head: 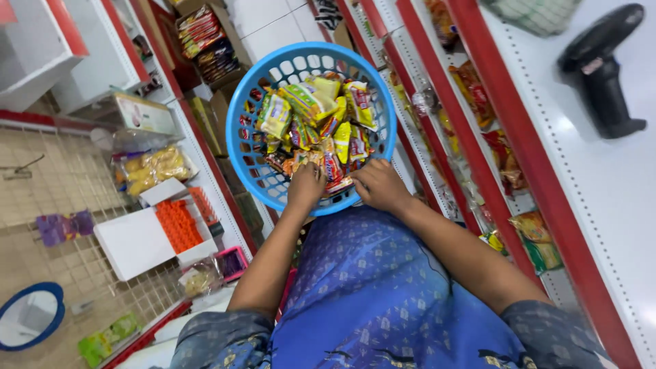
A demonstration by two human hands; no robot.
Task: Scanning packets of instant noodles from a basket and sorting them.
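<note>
Small yellow, green and red snack packets [321, 126] heaped in a blue basket [240, 102] at twelve o'clock, orange and red bags [478, 96] shelved at two o'clock, clear bag of yellow snacks [152, 167] seen at nine o'clock, green packet [102, 338] at seven o'clock.

1 basket [240, 102], 2 hands [305, 186], 1 scanner [601, 65]

A narrow shop aisle runs between white metal shelves [601, 178] with red edges on the right and similar white shelves [102, 48] on the left. The floor [266, 27] is made of pale tiles. A cardboard box [205, 34] stands on the floor at the far end. The light is bright and even.
</note>
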